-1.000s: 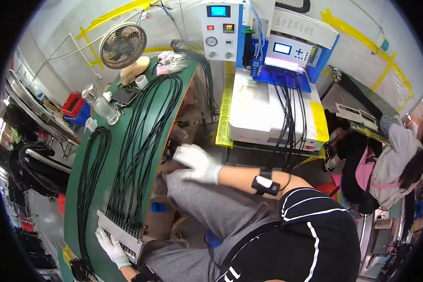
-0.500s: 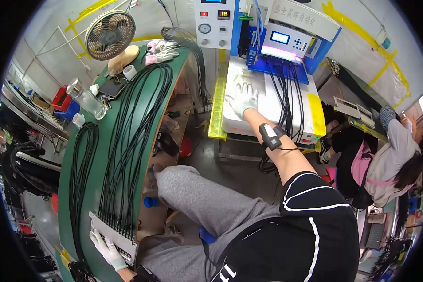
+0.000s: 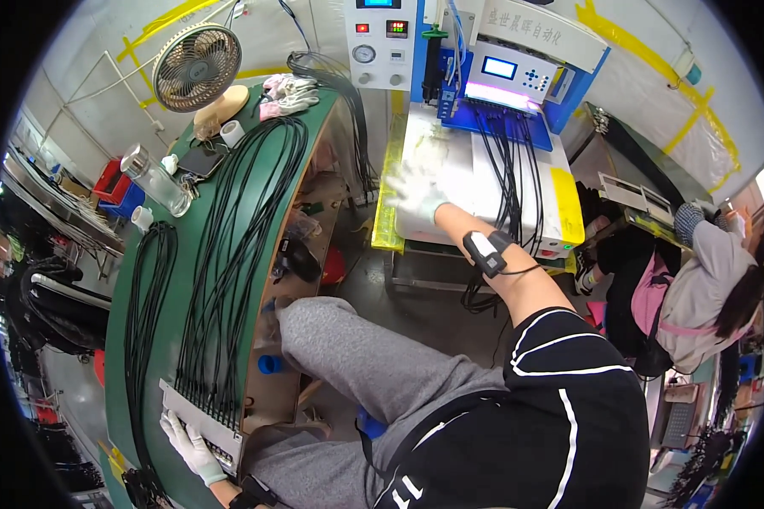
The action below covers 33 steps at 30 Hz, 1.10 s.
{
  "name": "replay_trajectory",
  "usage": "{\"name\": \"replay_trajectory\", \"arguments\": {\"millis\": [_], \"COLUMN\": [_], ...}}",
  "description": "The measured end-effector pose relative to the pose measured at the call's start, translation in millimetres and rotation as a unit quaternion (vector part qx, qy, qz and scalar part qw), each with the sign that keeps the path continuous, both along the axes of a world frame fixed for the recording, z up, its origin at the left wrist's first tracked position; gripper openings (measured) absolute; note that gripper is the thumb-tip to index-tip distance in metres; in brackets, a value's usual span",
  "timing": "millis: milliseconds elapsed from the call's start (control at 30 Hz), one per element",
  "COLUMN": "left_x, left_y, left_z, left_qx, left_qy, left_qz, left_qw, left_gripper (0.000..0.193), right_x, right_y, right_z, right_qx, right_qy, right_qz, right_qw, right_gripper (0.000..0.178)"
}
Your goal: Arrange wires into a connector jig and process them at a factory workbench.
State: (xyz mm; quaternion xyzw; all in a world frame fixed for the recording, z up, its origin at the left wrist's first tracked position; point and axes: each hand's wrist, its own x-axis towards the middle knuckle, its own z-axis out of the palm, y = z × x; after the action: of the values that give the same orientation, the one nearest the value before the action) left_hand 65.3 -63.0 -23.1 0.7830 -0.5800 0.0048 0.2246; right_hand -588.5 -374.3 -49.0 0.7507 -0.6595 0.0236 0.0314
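My left hand (image 3: pixel 192 448), in a white glove, lies along the near-left edge of a metal strip-shaped fixture (image 3: pixel 197 414) on the green table. Its fingers look stretched out against the fixture; its thumb side is partly hard to see. Several black cables (image 3: pixel 238 229) run from the fixture up the table. My right hand (image 3: pixel 418 192), also gloved and blurred by motion, is open with fingers spread over the left part of the white machine top (image 3: pixel 463 161). Black cables (image 3: pixel 506 161) hang from the blue machine's lit front (image 3: pixel 501 97), right of that hand.
On the green table (image 3: pixel 168 339) are another black cable bundle (image 3: pixel 148 297), a glass bottle (image 3: pixel 157 180), a fan (image 3: pixel 197 68) and spare gloves (image 3: pixel 289 93). A control box (image 3: pixel 380 47) stands beside the machine. Another person (image 3: pixel 696 288) sits at the right.
My right hand has shifted left and slightly down across the white machine top and is now blurred. The left hand stays on the fixture. The view has shifted slightly.
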Motion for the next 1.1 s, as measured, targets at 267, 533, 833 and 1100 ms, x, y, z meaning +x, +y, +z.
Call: {"name": "replay_trajectory", "arguments": {"millis": [267, 533, 833, 1100], "left_x": [-1, 4, -6, 1], "left_y": [-4, 7, -1, 7], "left_z": [-2, 1, 4, 6], "left_qx": [-0.006, -0.006, 0.0, -0.003], "left_qy": [0.026, 0.018, 0.03, 0.016], "left_qz": [-0.001, -0.005, -0.004, -0.002], "left_qw": [1.0, 1.0, 1.0, 1.0], "left_gripper": [0.065, 0.069, 0.069, 0.058], "right_x": [-20, -57, -81, 8], "right_y": [-31, -84, -142, -99], "right_z": [-23, -2, -32, 24], "right_qx": [-0.162, 0.004, -0.107, 0.136], "right_qy": [-0.052, -0.1, -0.083, -0.038], "right_qz": [-0.17, -0.35, -0.314, 0.047], "right_qw": [0.971, 0.931, 0.94, 0.989], "right_gripper": [0.085, 0.094, 0.081, 0.061]}}
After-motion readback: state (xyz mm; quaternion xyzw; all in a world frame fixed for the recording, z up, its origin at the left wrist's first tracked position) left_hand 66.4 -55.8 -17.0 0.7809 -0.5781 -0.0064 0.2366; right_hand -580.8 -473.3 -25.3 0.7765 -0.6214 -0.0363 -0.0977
